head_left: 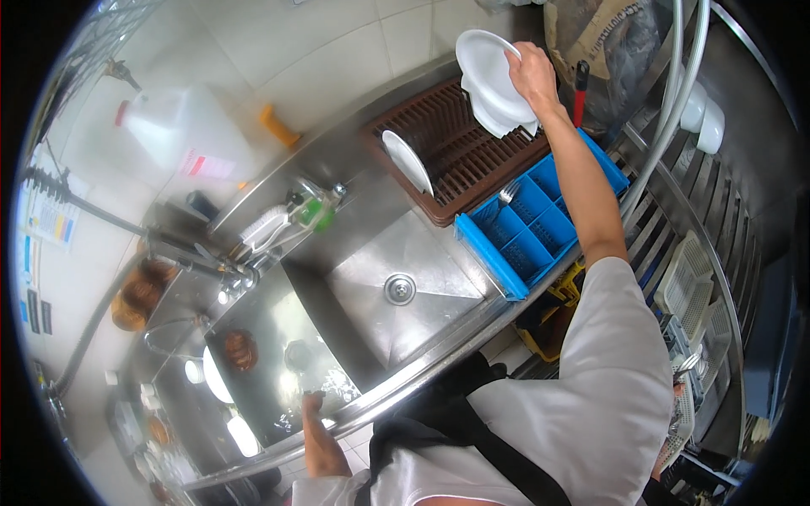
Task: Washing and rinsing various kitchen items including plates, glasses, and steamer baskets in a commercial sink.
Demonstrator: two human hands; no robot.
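Observation:
My right hand grips the rim of a white plate at the back right, over the brown slatted dish rack. More white dishware overlaps below it, so I cannot tell how many pieces there are. Another white plate stands on edge at the rack's left end. My left hand reaches low over the left, water-filled sink basin, near its front edge. Its fingers are too small and unclear to make out. A copper-coloured scrubber lies in that basin.
A blue divided cutlery holder with a fork sits in front of the rack. The right basin has a drain. Behind the sink are a faucet, a brush and a large jug. Metal shelving stands right.

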